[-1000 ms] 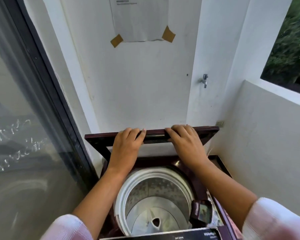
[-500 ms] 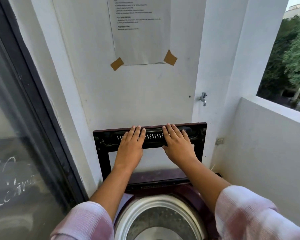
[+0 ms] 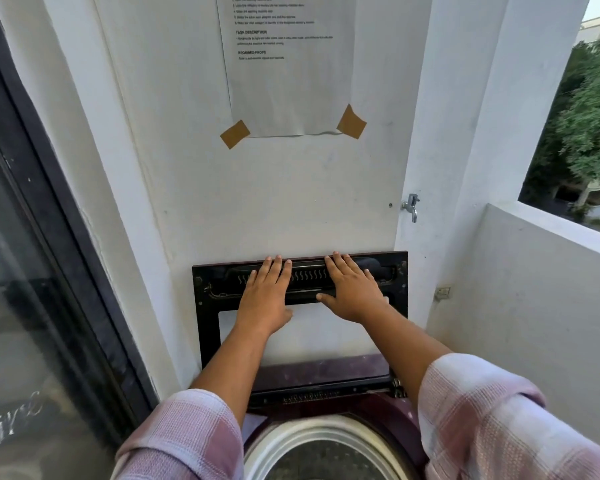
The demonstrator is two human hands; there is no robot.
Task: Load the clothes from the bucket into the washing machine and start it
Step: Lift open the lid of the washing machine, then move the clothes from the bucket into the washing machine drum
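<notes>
Left hand (image 3: 264, 301) and right hand (image 3: 353, 293) pressed flat, fingers straight, on the upright lid (image 3: 207, 323); the open drum (image 3: 323, 433) lay directly below, equally near both; the bucket, perhaps behind, went unseen.

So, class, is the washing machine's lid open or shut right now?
Open. The lid stands raised against the wall, left hand and right hand pressed flat on its underside, and the drum lies uncovered below.

Home balcony laundry nook: maroon top-load washing machine (image 3: 326, 403) near, metal wall tap (image 3: 411, 206) right, white parapet (image 3: 551, 230), green trees (image 3: 589, 133) far right.
</notes>
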